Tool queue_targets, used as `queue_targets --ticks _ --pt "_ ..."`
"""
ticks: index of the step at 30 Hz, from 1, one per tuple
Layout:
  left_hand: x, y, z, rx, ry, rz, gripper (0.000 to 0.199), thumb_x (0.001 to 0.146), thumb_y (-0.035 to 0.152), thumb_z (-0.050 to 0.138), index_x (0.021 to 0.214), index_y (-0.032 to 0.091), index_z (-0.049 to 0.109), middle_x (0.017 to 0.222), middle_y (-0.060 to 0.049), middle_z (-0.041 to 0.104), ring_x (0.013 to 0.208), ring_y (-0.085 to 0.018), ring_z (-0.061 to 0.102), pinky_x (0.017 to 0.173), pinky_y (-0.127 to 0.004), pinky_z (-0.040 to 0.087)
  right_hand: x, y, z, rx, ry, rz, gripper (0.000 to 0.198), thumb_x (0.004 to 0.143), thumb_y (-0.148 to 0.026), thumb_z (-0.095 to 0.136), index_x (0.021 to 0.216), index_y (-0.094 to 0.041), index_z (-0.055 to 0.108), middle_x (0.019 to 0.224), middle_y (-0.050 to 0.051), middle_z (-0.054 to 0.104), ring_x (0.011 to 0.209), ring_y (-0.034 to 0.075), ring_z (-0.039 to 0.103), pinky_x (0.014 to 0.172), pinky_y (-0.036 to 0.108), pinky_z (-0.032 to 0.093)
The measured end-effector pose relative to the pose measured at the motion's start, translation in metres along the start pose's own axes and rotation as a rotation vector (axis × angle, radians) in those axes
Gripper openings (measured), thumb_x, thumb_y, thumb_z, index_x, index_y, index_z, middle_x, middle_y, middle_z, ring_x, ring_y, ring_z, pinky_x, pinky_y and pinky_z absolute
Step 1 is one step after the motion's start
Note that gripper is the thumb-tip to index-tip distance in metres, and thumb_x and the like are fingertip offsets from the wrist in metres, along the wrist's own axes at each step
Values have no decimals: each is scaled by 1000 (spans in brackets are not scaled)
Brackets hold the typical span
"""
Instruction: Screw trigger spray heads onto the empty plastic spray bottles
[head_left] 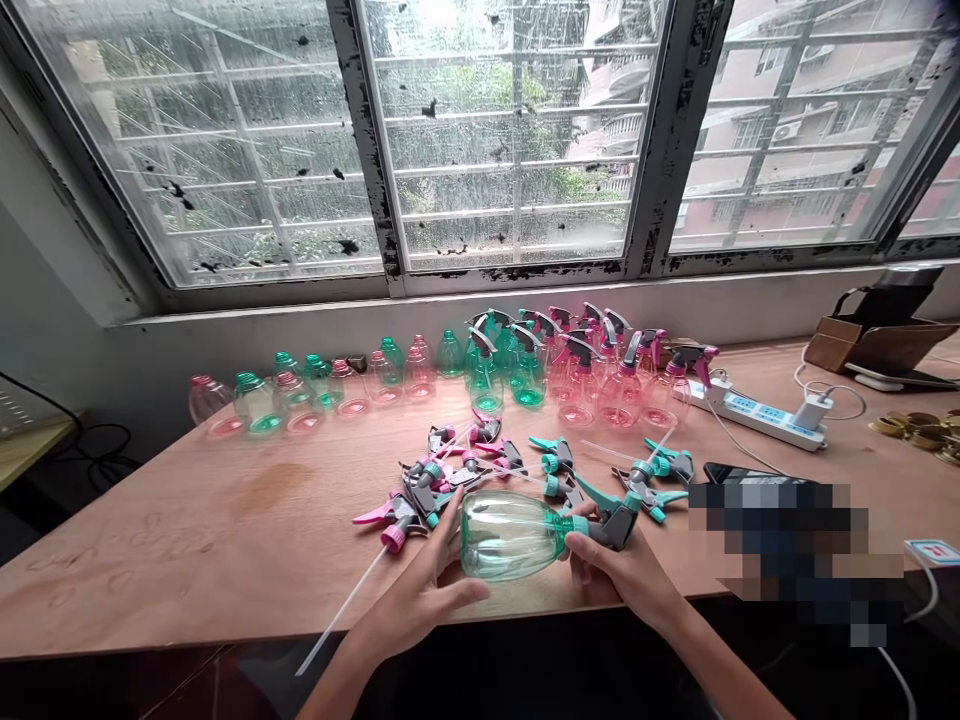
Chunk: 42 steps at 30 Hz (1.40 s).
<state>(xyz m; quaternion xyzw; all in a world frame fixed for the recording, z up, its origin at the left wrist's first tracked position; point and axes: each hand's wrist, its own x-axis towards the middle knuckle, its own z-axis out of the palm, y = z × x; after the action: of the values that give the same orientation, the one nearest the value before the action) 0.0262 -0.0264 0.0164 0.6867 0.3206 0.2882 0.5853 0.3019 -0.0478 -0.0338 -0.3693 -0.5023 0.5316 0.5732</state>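
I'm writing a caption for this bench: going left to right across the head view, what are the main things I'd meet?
Leftmost pink bottle → left hand → green bottle between the hands → right hand → white power strip → brown case.

Trigger heads (pixel 424 497) lie on the table (pixel 225 560). Behind them stand spray bottles (pixel 576 392), headless bottles (pixel 351 392) left, a power strip (pixel 757 410) right.
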Motion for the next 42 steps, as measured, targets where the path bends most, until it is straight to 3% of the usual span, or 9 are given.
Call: queue_targets --ticks 4,12,19,24,29,32,35,38,42 --pt "-1 -2 -2 -23 -10 -18 89 92 47 67 160 41 9 170 1 22 156 -34 15 125 -50 24 0 1 -2 -5 -1 -3 30 86 -41 79 96 -19 60 67 0 74 49 12 62 50 23 48" --pt "-1 0 2 -98 -21 44 104 90 29 73 160 41 -3 170 -2 20 152 -30 31 125 -48 28 -5 1 0 -28 40 -13 31 85 -44 80 96 -21 62 64 0 73 49 13 63 50 24 49" --pt "-12 5 5 -40 20 60 85 88 42 75 158 36 29 169 -3 24 155 -34 21 127 -48 23 -28 -9 -2 -96 31 -57 25 87 -44 78 99 -26 66 61 -1 71 53 19 68 54 31 54" --pt "-25 12 4 183 51 135 88 94 35 68 159 47 11 169 -2 25 149 -34 36 122 -51 34 -29 -26 1 -33 -11 -81 22 91 -43 73 101 -26 64 62 -1 72 52 20 69 52 32 54" --pt "-31 46 8 252 213 264 101 83 51 77 159 46 10 170 0 20 154 -41 22 123 -59 27 -5 -73 21 8 -52 -211 20 86 -36 80 97 -26 67 63 -2 73 52 17 69 49 26 54" --pt "-27 86 13 131 379 430 91 84 61 69 159 41 21 166 -4 33 146 -42 40 116 -58 42 11 -110 38 -1 -83 -298 30 76 -36 88 97 -25 70 66 -2 73 52 17 70 47 26 56" --pt "-28 117 8 225 412 603 79 86 49 73 155 37 37 165 -5 34 141 -43 47 104 -53 57 19 -137 51 -3 -96 -346 34 73 -36 91 97 -22 70 64 -2 72 51 19 71 42 25 54" --pt "-34 117 -8 452 388 688 101 78 35 84 158 44 24 163 -4 37 141 -42 46 97 -50 62 21 -143 56 67 -107 -380 35 73 -35 91 97 -22 69 67 -2 73 51 18 71 41 24 53" --pt "-35 98 -26 652 501 561 111 78 26 83 160 44 11 161 -7 41 134 -42 55 76 -41 69 26 -128 57 111 -123 -408 34 73 -29 91 98 -24 68 63 -4 72 48 16 69 44 23 54"
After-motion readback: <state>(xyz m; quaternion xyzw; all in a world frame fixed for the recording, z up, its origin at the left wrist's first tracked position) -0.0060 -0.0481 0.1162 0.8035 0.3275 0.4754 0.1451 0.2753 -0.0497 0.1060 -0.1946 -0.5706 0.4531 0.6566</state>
